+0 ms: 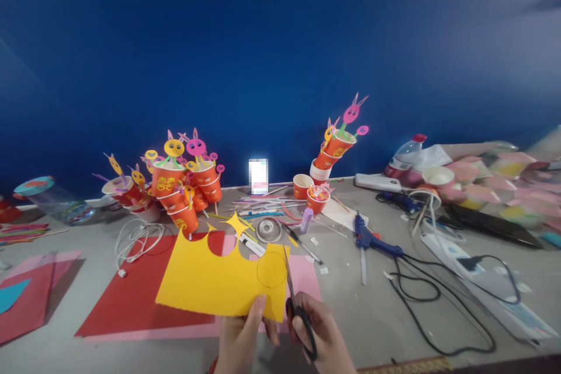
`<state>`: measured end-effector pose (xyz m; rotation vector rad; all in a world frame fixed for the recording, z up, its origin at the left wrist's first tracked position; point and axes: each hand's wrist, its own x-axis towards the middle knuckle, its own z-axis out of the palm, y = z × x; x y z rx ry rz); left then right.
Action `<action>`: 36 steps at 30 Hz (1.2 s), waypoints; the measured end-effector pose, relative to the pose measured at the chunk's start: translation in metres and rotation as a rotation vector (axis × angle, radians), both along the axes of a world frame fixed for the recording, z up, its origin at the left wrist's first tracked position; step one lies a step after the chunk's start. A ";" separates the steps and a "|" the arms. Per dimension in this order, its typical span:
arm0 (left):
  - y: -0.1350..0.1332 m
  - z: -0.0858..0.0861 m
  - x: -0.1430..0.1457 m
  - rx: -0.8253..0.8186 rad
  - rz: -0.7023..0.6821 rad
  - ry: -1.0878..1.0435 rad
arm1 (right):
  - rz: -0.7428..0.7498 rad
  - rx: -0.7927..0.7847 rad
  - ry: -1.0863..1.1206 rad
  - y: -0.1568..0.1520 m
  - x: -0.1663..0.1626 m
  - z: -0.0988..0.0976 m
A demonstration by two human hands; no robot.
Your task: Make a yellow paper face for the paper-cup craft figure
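Head view: a blue wall (280, 70) backs the cluttered grey surface (372, 315), where the yellow sheet (219, 274) hovers over a red sheet (131, 298), its near edge pinched by the left hand (239, 342) fingers, while the right hand (324, 339) fingers grip scissors (293, 292) at its right edge.

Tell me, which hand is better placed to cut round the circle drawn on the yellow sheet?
Right, probably. The right hand holds the scissors, blades up beside the circle; the left hand pinches the yellow sheet at its lower edge.

head view, forward-down, close over table (377, 315)
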<state>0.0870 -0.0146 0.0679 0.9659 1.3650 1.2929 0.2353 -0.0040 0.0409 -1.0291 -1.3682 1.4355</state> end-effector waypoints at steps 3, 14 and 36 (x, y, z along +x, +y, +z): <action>0.000 0.000 0.000 -0.002 0.007 -0.007 | 0.001 -0.014 -0.007 0.000 0.000 0.001; -0.003 -0.002 -0.001 0.001 0.013 -0.107 | 0.024 0.008 -0.053 -0.002 0.004 -0.001; -0.001 -0.007 -0.016 0.028 -0.084 -0.069 | 0.015 -0.020 -0.075 -0.004 0.005 -0.001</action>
